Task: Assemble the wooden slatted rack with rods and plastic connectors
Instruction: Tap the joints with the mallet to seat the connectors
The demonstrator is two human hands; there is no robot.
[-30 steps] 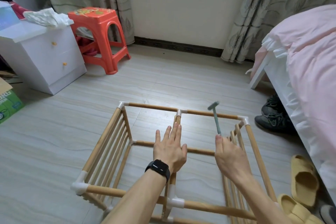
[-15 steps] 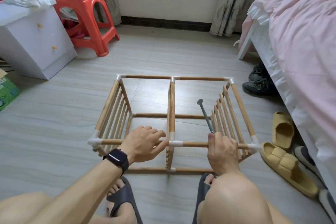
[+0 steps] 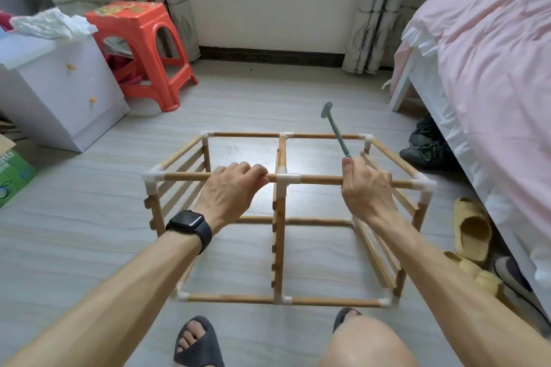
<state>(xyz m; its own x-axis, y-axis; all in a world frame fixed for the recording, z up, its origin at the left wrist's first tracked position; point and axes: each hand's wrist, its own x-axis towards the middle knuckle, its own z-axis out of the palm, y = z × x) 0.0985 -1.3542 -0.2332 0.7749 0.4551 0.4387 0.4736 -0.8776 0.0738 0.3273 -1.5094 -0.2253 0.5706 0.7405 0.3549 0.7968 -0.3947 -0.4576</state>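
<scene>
Rack (image 3: 279, 247) tipped upright; left hand (image 3: 232, 192), right hand (image 3: 366, 189) grip top rod (image 3: 317, 179).

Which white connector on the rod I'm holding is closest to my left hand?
The middle connector, where the upright divider joins the rod; your left hand grips beside it. The corner connectors sit at the rod's ends.

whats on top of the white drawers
A crumpled white cloth lies on the white drawers. Behind it something red peeks out. Whatever sits beneath the cloth is covered, and the far side of the top runs out of frame.
</scene>
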